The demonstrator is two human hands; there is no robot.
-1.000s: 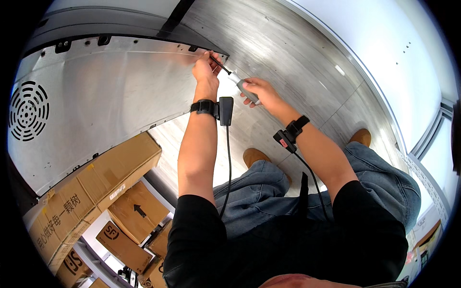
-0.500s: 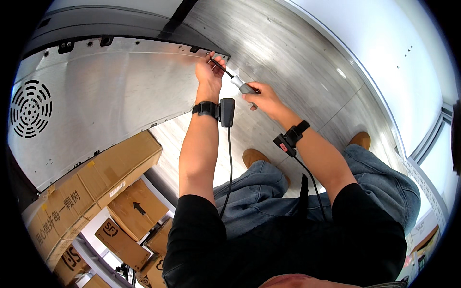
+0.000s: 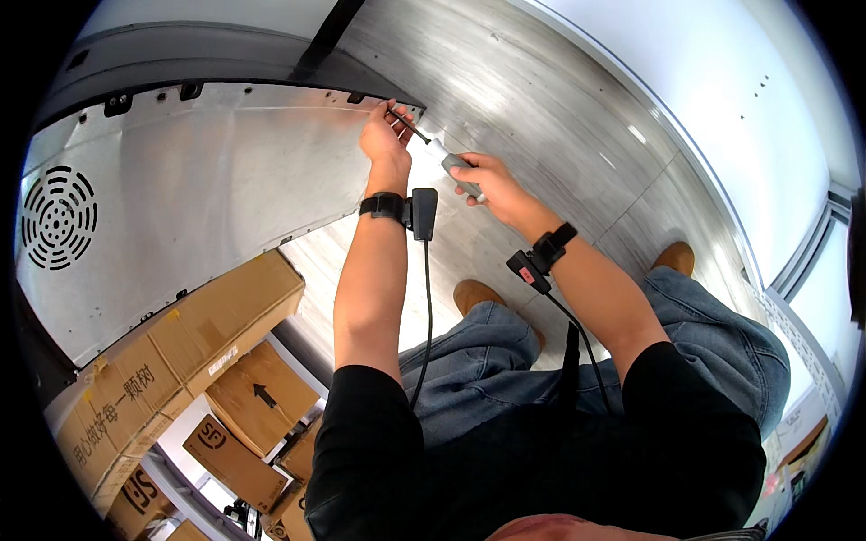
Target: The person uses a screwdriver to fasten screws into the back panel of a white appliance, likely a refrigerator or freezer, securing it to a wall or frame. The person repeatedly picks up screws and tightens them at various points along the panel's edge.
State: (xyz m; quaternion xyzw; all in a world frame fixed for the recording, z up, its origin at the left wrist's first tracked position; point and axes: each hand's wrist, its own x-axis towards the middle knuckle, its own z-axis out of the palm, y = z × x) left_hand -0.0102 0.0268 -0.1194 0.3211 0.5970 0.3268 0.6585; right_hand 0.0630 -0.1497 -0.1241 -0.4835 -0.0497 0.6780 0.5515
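My right hand is closed round the grey handle of a screwdriver. Its dark shaft slants up and left to the far right corner of a large silver metal panel. There my left hand has its fingers curled about the shaft near the tip, beside the panel's edge. Whether a screw sits between those fingertips is too small to make out. Small holes and dark clips line the panel's far edge, and a round slotted vent shows at its left.
A long cardboard box lies along the panel's near side, with several more cartons below it. Wood-look flooring runs to a white wall or cabinet at right. Cables hang from black wrist straps on both my arms.
Both hands have shifted slightly left, and the view has moved a little too. The right hand's fingers have changed their hold on the handle, leaving more of it visible.
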